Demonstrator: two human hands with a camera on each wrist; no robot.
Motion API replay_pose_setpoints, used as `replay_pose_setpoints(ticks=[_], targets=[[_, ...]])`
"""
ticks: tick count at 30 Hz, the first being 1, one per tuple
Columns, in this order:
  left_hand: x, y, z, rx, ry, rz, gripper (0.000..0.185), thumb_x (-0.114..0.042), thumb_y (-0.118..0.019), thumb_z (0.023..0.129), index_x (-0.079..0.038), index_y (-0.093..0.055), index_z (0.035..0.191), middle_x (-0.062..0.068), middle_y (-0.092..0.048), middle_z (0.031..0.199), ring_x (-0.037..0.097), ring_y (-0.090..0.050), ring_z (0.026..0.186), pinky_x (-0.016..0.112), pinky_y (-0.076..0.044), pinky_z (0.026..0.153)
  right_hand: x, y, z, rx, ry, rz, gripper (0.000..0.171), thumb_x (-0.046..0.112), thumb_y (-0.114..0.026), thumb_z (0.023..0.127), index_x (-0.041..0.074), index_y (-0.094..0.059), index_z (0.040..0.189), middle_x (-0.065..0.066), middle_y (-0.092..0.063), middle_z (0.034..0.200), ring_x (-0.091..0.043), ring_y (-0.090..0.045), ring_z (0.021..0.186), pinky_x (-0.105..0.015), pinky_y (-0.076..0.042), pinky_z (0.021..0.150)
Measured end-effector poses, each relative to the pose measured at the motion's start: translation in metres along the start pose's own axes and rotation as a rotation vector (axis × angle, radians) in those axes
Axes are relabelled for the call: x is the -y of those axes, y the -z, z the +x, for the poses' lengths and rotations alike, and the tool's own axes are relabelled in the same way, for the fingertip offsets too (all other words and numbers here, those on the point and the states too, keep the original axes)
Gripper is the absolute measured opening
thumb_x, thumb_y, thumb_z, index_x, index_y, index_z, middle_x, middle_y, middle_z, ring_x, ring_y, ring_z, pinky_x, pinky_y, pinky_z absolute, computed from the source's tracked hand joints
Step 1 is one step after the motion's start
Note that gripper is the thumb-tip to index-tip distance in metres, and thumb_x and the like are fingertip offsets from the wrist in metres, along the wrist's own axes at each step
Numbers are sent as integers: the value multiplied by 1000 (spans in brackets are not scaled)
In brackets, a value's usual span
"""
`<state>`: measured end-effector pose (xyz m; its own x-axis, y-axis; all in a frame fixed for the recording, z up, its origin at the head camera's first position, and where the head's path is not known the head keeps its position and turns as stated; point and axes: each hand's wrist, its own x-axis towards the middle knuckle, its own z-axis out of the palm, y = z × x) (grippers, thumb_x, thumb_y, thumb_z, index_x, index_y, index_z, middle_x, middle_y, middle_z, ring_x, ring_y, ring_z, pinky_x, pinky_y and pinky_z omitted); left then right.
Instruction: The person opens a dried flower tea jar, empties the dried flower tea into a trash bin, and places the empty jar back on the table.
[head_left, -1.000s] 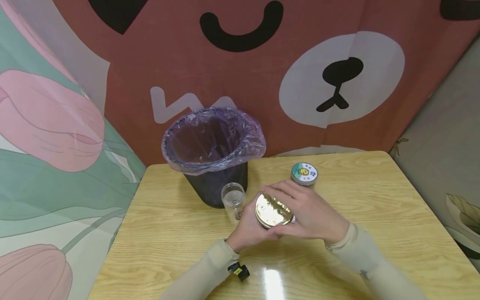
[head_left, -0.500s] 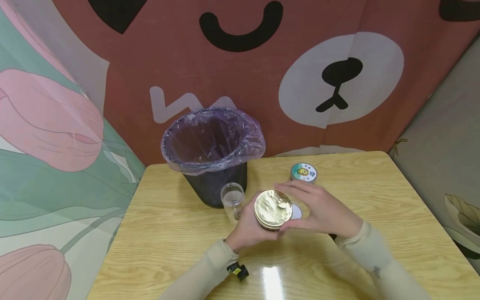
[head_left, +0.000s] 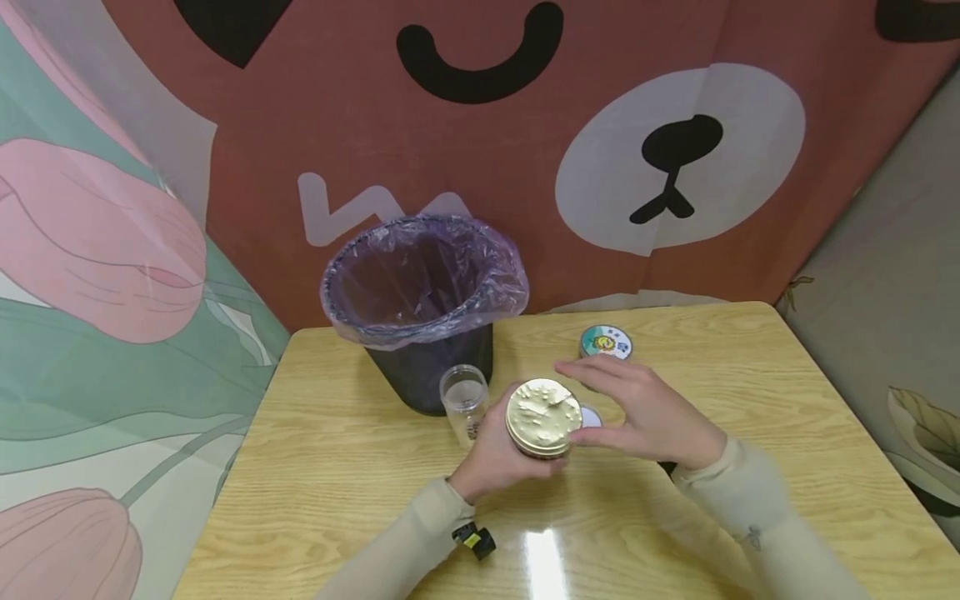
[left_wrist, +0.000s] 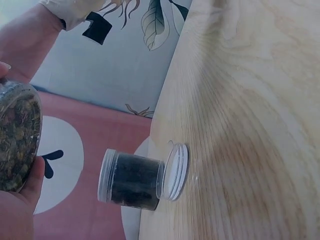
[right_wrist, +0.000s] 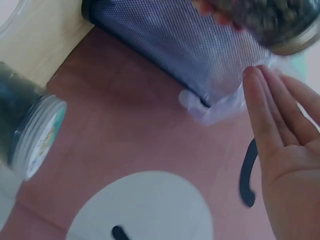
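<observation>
My left hand (head_left: 491, 454) grips a clear jar (left_wrist: 19, 140) of dried leafy pieces that look like herbs or flower tea. Gold foil (head_left: 543, 411), wrinkled and dented, covers its mouth and faces up. To the jar's right is my right hand (head_left: 660, 417), its fingers raised and its thumb near the foil's edge; whether the thumb touches is unclear. Those fingers look straight in the right wrist view, with nothing held. A round lid (head_left: 592, 417) with a white top lies on the table, partly hidden behind the right thumb.
At the back right stands a closed jar (head_left: 606, 342) of dark contents with a printed lid. A clear jar or cup (head_left: 464, 398) stands left of my left hand. Behind it is a black mesh bin (head_left: 442, 379) with a purple liner. A patterned curtain (head_left: 480, 158) hangs behind.
My right hand has moved off the top of the foil to the right, its fingers spreading. More of the foil and the white-topped lid now show. The left hand keeps its grip almost unmoved.
</observation>
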<state>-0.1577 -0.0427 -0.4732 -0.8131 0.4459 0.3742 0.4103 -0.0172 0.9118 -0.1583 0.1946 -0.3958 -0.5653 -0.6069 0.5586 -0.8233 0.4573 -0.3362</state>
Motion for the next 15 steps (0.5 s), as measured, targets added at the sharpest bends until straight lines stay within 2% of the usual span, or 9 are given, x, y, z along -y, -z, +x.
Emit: replay_pose_setpoints(ticks=[3, 5, 9, 15], targets=[[0, 0, 0, 4, -15, 5, 89, -4, -91, 63, -12, -51, 142, 9, -65, 134, 19, -63, 124, 37, -50, 112, 9, -6, 6, 32, -6, -33, 85, 59, -80, 82, 6, -58, 145, -5, -66, 136, -24, -65, 122, -46, -57, 101], [-1, 0, 1, 5, -27, 7, 90, -6, -91, 64, -11, -50, 144, 10, -64, 135, 20, -63, 124, 37, -50, 112, 14, -10, 9, 45, -10, -47, 90, 65, -78, 81, 6, -56, 146, -6, -65, 136, -25, -65, 122, -48, -57, 101], [1, 1, 1, 11, -47, 16, 91, -9, -90, 64, -10, -49, 145, 12, -64, 135, 21, -63, 123, 37, -51, 111, 21, -14, 14, 50, -13, -88, 97, 70, -75, 79, 6, -55, 148, -7, -66, 135, -24, -65, 120, -48, -58, 99], [4, 0, -1, 14, -53, 51, 90, -7, -89, 63, -10, -50, 144, 12, -65, 134, 19, -64, 121, 36, -52, 109, 22, -15, 14, 71, -4, -60, 94, 64, -80, 79, 5, -55, 147, -6, -65, 136, -23, -64, 122, -46, -57, 101]])
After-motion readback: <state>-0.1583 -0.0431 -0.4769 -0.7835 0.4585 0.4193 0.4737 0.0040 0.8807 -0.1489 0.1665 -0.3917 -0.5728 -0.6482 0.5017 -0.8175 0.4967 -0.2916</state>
